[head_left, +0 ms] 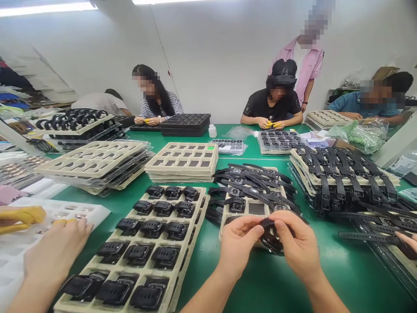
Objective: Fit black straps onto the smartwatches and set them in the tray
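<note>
I hold one black watch (272, 241) in front of me, at the near side of the scene, a little right of the middle. The fingers of my left hand (240, 240) pinch its strap from the left, and the fingers of my right hand (296, 239) pinch it from the right, so the watch is hanging between them. It is above the near end of a cream tray (224, 222), where more watches (250, 180) lie crowded with their straps open (one compartment there shows only its dark bottom).

To the left, on the green worktop (208, 274), stands a long tray (181, 256) with folded black watches (138, 253) in rows of three. Farther is a stack of pale trays (182, 174); at the right, another stack (314, 179) carries watches with long straps. At the near left, a co-worker's hand (55, 245) with yellow fingertip covers is over a white sheet (97, 211). Across from me, a person in a black T-shirt (257, 104) bends over small work.
</note>
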